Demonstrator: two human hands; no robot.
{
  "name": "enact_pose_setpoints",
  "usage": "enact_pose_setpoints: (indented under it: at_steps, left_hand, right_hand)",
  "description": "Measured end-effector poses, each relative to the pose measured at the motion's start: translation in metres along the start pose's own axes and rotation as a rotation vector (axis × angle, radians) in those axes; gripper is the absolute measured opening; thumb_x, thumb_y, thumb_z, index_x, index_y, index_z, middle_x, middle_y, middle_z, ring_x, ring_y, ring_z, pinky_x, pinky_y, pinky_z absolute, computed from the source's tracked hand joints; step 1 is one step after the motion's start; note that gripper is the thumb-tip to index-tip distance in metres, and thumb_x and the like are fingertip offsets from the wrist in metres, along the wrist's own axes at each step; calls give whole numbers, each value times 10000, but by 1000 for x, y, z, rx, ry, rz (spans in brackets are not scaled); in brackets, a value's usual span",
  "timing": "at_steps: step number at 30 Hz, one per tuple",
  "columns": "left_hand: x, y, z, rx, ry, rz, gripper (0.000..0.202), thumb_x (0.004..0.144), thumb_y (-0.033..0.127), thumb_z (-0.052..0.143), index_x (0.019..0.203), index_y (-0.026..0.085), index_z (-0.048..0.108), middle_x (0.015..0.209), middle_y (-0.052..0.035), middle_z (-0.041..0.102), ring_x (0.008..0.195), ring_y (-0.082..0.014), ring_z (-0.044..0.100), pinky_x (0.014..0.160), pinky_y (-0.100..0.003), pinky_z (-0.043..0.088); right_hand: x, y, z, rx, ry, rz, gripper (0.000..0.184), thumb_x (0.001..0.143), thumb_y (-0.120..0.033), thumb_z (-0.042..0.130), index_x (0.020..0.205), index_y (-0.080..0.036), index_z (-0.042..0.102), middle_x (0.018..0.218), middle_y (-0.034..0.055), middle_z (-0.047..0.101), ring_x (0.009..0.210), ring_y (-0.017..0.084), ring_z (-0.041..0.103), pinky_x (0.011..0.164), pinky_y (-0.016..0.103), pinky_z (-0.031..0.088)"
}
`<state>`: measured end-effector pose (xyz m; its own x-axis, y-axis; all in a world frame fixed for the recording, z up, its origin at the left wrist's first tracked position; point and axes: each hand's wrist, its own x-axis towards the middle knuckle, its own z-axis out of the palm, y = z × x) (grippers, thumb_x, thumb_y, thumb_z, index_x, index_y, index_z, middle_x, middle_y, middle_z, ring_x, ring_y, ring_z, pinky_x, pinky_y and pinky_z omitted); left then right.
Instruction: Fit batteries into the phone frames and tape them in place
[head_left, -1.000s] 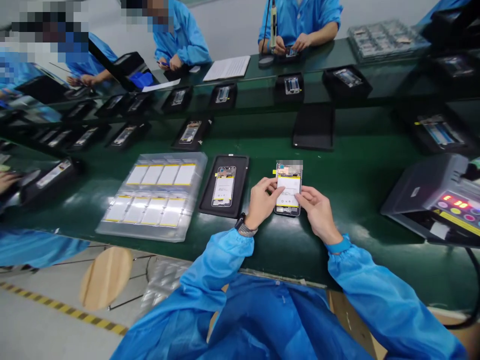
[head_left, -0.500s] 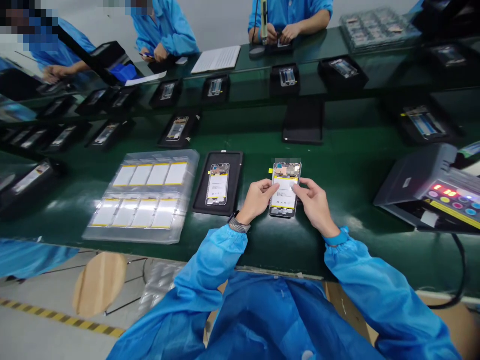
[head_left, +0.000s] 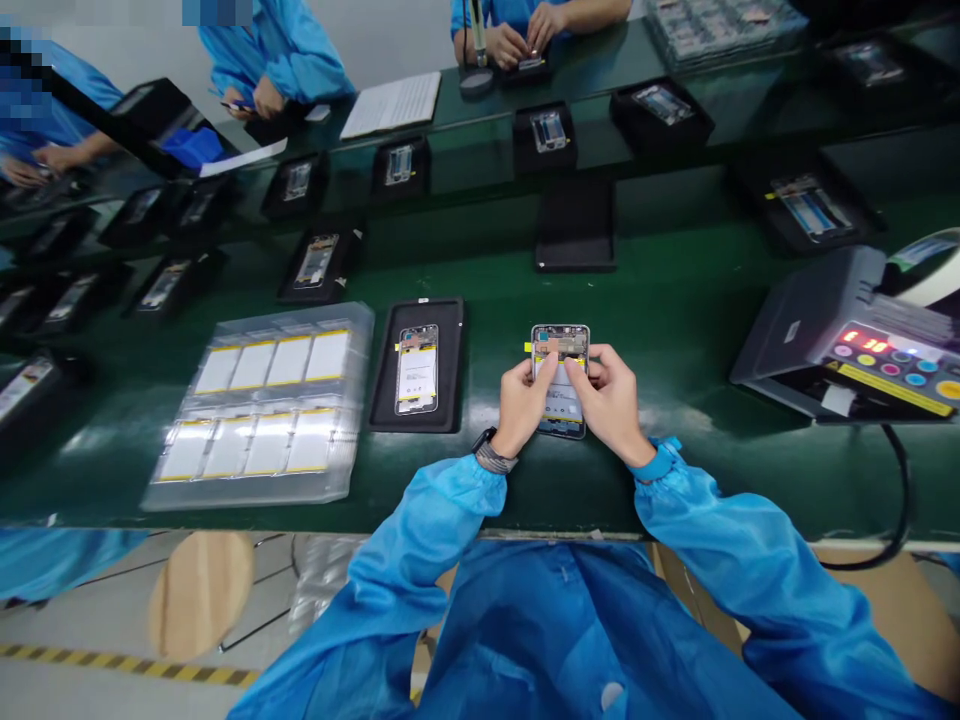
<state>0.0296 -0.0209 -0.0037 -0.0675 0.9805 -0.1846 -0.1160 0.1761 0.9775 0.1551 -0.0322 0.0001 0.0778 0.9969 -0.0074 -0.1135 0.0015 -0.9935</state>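
An opened phone body (head_left: 559,345) with a white battery in it lies on the green belt in front of me. My left hand (head_left: 521,405) grips its left side, thumb pressed on the battery. My right hand (head_left: 609,400) grips the right side, its thumb and fingers also down on the battery near the top. Both hands are closed round the phone. Left of it, a second opened phone (head_left: 417,368) rests in a black tray (head_left: 448,415).
A clear blister tray of white batteries (head_left: 262,405) lies at the left. A grey machine with coloured buttons (head_left: 840,340) stands at the right, its cable over the table edge. Several black trays with phones line the belt behind. People in blue coats work across the far bench.
Both my hands have moved closer together over the phone, thumbs sliding up toward its top end. The view has tilted down a little.
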Motion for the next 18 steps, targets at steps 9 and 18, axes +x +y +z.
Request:
enact_pose_setpoints:
  at_steps: [9,18]
  left_hand:
    - [-5,0,2,83,84,115,424,823,532,781,710,149,638,668,12,580,614,-97,482,556,-221,395]
    - [-5,-5,5,186,100,160,372,865,486,737,778,127,690,688,5,604,623,-99,481,573,-217,396]
  right_hand:
    - [-2,6,-1,-75,14,-15,381,936,-585,663,1108,-255,581,790,-1,730,615,168,650,543,265,492]
    - [-1,10,-3,-232,40,-88,385,974,-549,616,1176,-227,558,806,12,746,586,163,655,522,250,460]
